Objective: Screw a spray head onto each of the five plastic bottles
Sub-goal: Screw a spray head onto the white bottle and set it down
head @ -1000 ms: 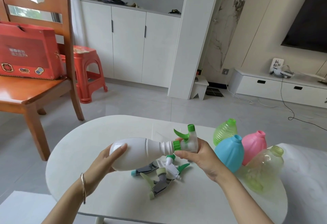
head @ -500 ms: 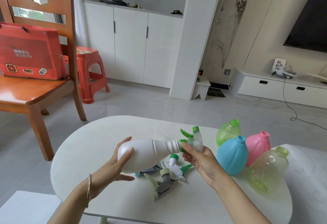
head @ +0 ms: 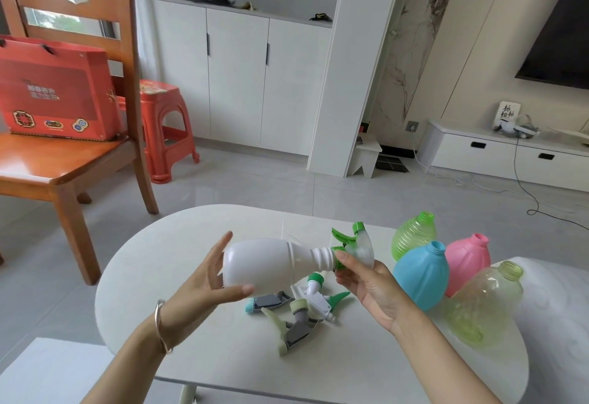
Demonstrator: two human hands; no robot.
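Head view, entries running left to right.

1. White oval-topped bench: carries all the loose stock.
2. Left hand: spread wide, fingers straight. It cradles the base of item 3, thumb beneath and fingers behind; nothing is clenched.
3. White opaque plastic bottle: held on its side in the air above the bench, ribbed neck pointing right. Judged empty, hence light. The walls are thin and likely to dent under a hard squeeze, and the smooth skin is liable to turn in the palm. Best taken round the broad belly or base.
4. Translucent spray head with green trigger and collar: sits at the neck of item 3. How far it is threaded on cannot be told. The rigid, ridged green collar is the part to turn; the trigger is springy and a poor purchase.
5. Right hand: thumb and fingertips pinch item 4 at the collar.
6. Three loose spray heads lie on the bench below item 3: teal-and-grey, pale-green-and-grey, white with green nozzle. All are small, stiff and light.
7. Four uncapped bottles are clustered at the right: ribbed green translucent, pale blue opaque, pink opaque, yellow-green transparent. All lean rather than stand upright, and they look rounded and apt to roll.
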